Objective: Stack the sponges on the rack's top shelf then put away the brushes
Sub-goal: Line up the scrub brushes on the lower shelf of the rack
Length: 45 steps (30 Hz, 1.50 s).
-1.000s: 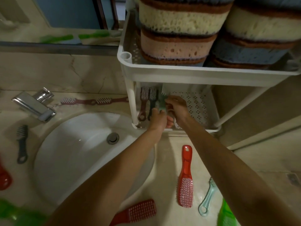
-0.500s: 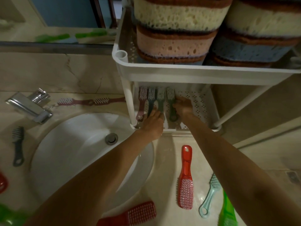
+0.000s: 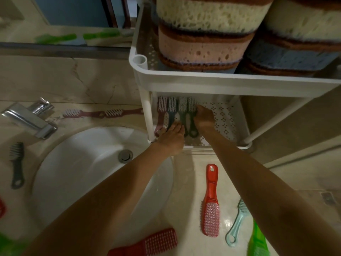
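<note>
The fourth brush (image 3: pixel 191 126), held in both hands a second ago, is now lying in the row at the lower shelf's (image 3: pixel 225 119) left edge, with the left hand (image 3: pixel 171 137) resting straight fingers (image 3: pixel 176 127) on the handles and the right hand (image 3: pixel 203 118) crowding its side, grip unclear, while sponges (image 3: pixel 201 50) are sitting stacked on the top shelf (image 3: pixel 221 82) and a red brush (image 3: pixel 210 206) is waiting on the worktop (image 3: pixel 186 191).

Striped sponges (image 3: pixel 203 47) stacked on rack's top shelf (image 3: pixel 221 84), four small brushes (image 3: pixel 172 108) side by side on lower shelf (image 3: pixel 223 117)

Dim light; beige marble counter (image 3: pixel 190 191), white basin (image 3: pixel 83 172), chrome tap (image 3: pixel 27 119), mirror (image 3: pixel 55 12) behind.
</note>
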{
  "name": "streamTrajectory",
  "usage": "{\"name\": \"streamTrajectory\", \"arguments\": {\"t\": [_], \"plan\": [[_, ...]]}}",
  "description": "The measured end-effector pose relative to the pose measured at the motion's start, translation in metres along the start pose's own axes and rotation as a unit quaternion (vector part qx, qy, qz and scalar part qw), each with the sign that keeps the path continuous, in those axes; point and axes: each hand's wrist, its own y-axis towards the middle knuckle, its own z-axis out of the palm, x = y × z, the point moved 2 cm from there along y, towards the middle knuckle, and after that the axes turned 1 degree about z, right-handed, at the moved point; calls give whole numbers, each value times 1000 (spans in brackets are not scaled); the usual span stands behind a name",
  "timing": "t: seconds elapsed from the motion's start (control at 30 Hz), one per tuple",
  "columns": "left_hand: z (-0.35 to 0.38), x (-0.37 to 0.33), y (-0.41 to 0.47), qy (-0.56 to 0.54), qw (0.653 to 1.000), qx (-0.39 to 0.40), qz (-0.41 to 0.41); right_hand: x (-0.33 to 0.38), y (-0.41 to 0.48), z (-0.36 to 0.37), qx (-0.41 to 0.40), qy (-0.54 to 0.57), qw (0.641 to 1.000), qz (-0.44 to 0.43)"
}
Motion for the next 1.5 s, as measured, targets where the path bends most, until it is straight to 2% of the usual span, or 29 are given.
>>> {"name": "streamTrajectory", "arguments": {"t": [0.3, 0.57, 0.7, 0.77, 0.87, 0.93, 1.03, 1.13, 1.3, 1.4, 1.5], "plan": [[0, 1, 4, -8, 1000, 15, -11, -4, -4, 4, -20, -44, 999, -17], [-1, 1, 6, -29, 999, 6, -23, -3, -9, -7, 62, 34, 997, -19], [3, 1, 3, -109, 991, -57, -48, -3, -23, -17, 26, 43, 999, -7], [3, -3, -3, -151, 979, -110, -76, -3, -37, -24, -14, 36, 999, -32], [-5, -20, -25, -215, 947, -224, -77, -5, -70, -35, -72, 54, 992, -87], [-8, -37, -44, -282, 920, -266, -52, -15, -101, -41, -115, 92, 984, -102], [3, -62, -71, -346, 896, -278, -17, -47, -158, -44, -190, 113, 973, -66], [33, -81, -89, -376, 896, -238, -4, -95, -210, -35, -215, 84, 973, 24], [83, -103, -111, -381, 909, -165, -37, -156, -250, -27, -145, -61, 974, 162], [100, -108, -123, -374, 916, -137, -40, -165, -253, -18, -102, -109, 971, 188], [104, -104, -130, -369, 919, -131, -49, -166, -253, -12, -101, -128, 970, 179]]}}
